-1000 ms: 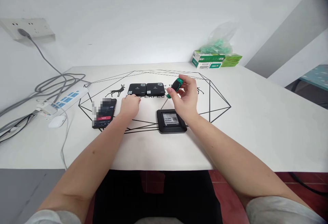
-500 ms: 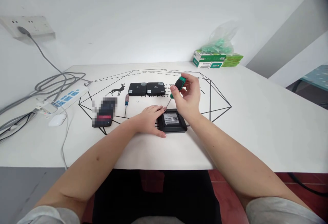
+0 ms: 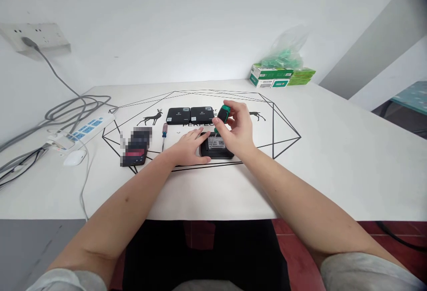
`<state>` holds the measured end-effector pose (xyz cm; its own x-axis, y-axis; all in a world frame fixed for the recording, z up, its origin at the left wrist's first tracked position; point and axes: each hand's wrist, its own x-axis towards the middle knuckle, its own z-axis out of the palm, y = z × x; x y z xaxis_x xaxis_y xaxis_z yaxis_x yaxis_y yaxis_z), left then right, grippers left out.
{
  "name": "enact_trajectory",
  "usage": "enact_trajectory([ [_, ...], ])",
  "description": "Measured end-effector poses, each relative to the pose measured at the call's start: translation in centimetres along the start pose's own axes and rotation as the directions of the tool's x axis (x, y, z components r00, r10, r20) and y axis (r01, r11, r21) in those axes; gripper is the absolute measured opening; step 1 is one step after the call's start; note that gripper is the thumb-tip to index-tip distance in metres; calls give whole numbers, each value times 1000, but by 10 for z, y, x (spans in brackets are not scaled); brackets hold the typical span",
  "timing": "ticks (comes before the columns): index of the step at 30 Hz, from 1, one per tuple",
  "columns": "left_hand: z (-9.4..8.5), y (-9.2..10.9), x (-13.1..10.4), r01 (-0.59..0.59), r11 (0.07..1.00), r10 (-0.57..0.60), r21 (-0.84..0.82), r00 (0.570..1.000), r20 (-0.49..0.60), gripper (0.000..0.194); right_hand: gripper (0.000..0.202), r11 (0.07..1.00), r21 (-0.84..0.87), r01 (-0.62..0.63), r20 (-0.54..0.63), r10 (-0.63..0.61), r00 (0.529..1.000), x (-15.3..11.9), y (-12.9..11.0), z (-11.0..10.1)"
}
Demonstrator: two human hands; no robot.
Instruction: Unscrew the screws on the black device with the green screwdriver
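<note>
My right hand (image 3: 239,126) grips a screwdriver (image 3: 223,114) by its green and black handle. Its thin shaft slants down and left, with the tip at the near left part of a black box (image 3: 218,153). That box, flat and rounded at the corners, lies with its labelled face up; it looks like a set-top box. My left hand (image 3: 191,148) holds it at the left end, thumb along the near side and forefinger at the far side. Part of the box is hidden behind my right hand.
Behind stand two black boxes (image 3: 178,116) side by side. Left of my left hand lie a second screwdriver (image 3: 164,136) and a phone (image 3: 135,151). A power strip (image 3: 88,131) with cables sits far left; green cartons (image 3: 271,75) stand at the wall.
The black box has slid away from me and slightly left, my hands moving with it. The screwdriver tip has shifted from the box's far left corner to its near left part.
</note>
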<state>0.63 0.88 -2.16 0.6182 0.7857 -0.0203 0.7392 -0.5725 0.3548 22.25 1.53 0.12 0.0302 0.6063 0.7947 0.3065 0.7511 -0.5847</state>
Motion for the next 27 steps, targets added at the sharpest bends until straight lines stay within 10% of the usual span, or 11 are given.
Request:
enact_trajectory([
  [27,10,2,-5,-162,987,162,-1,987,16,74,45,998,-10,70,101,-69,992,-6,-2,5],
])
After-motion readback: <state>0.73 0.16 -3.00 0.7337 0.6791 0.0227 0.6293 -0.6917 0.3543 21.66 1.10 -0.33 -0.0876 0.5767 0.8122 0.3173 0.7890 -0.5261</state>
